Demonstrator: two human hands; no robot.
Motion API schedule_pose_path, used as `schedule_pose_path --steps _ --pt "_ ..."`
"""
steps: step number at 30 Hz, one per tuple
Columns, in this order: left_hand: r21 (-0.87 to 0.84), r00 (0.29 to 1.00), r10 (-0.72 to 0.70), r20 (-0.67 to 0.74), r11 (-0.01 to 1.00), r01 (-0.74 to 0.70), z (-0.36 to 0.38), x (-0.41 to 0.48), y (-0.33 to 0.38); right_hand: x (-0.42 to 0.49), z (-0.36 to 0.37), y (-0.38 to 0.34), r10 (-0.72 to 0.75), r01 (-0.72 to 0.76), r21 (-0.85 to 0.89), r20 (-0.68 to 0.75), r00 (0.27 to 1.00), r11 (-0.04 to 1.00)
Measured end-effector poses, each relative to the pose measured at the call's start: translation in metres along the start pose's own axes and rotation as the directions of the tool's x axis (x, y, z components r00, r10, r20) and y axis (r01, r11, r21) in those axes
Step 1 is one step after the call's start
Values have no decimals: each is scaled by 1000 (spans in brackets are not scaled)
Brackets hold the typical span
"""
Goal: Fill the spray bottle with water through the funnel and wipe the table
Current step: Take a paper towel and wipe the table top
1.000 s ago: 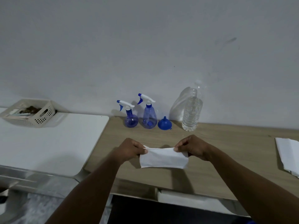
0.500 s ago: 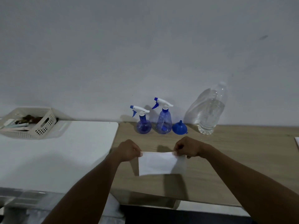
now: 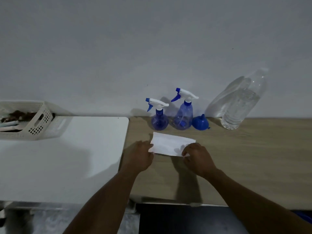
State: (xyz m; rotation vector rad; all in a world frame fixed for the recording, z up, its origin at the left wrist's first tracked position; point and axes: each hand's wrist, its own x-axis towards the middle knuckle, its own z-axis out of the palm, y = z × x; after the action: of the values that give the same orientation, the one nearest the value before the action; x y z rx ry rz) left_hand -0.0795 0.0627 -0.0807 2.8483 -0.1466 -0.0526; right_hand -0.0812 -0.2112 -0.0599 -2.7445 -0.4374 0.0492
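A folded white cloth (image 3: 170, 143) lies flat on the wooden table (image 3: 253, 157). My left hand (image 3: 140, 156) pinches its near left corner and my right hand (image 3: 196, 156) pinches its near right corner. Behind the cloth, against the wall, stand a small round blue spray bottle (image 3: 158, 115) and a taller blue spray bottle (image 3: 184, 112), both with white trigger heads. A blue funnel (image 3: 200, 122) sits upside down to their right. A clear water bottle (image 3: 243, 103), mostly full, stands further right.
A white tabletop (image 3: 59, 157) adjoins the wooden table on the left. A white perforated basket (image 3: 33, 122) with brushes and dark bits sits at its far left. The grey wall runs directly behind everything. The table's front edge is near my forearms.
The cloth was held up in the air between both hands; now it is laid flat on the wooden table, nearer the spray bottles. The view has shifted left and closer.
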Motion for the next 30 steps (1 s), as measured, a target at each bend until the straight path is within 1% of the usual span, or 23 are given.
schedule_pose_path --steps 2,3,4,5,7,8,9,10,11,12,13,15,17,18,20,21,22,24,26,28,30 --pt "112 996 35 86 993 -44 20 -11 -11 -13 15 -7 55 -54 -5 128 990 999" --pt "140 995 34 96 989 -48 25 -15 -16 -18 20 -11 78 -75 -23 173 982 997" --pt "144 996 27 85 989 -39 28 -18 -19 -23 24 -13 92 -82 -62 185 978 995" --pt "119 998 10 66 993 -18 28 -22 -22 -25 26 -16 81 -61 -127 158 984 990" --pt "14 999 -41 12 999 40 23 -31 -28 -22 25 -19 23 -7 -241 62 998 971" --pt "-35 998 -68 -15 997 68 21 -35 -33 -17 24 -21 -30 32 -259 13 999 965" --pt "-68 995 -90 -43 994 87 21 -39 -38 -10 22 -24 -99 95 -254 -3 995 962" --pt "-81 993 -97 -70 992 92 20 -42 -42 0 22 -28 -183 182 -243 16 983 953" --pt "-81 993 -91 -79 993 85 22 -43 -46 11 23 -34 -261 270 -221 71 963 937" --pt "-80 994 -83 -76 994 76 24 -45 -47 21 27 -38 -317 343 -190 155 936 920" --pt "-83 995 -75 -68 994 70 27 -46 -46 31 33 -43 -345 390 -161 249 905 907" --pt "-83 996 -58 -62 995 53 35 -52 -41 47 50 -45 -307 392 -154 395 866 907" --pt "-87 997 -39 -61 996 34 44 -59 -37 56 63 -43 -227 318 -144 440 869 937" --pt "-93 997 -37 -65 995 31 47 -62 -37 60 65 -44 -203 276 -117 423 883 954" --pt "-119 997 -53 -62 992 45 49 -64 -38 65 62 -48 -207 240 -67 319 925 968" --pt "-135 997 -64 -48 989 57 49 -63 -39 68 57 -50 -233 260 -74 262 936 963" --pt "-147 997 -69 -37 987 63 50 -62 -40 71 54 -51 -272 300 -93 237 933 949" --pt "-156 997 -61 -37 986 54 50 -62 -41 78 55 -49 -358 403 -121 284 890 907" --pt "-164 998 -55 -39 985 47 49 -64 -40 83 66 -38 -409 470 -133 328 852 873" --pt "-170 997 -61 -44 984 53 48 -64 -38 87 75 -31 -413 467 -136 302 860 874" --pt "-197 994 -80 -81 978 63 46 -65 -35 87 73 -35 -369 405 -93 265 891 910"
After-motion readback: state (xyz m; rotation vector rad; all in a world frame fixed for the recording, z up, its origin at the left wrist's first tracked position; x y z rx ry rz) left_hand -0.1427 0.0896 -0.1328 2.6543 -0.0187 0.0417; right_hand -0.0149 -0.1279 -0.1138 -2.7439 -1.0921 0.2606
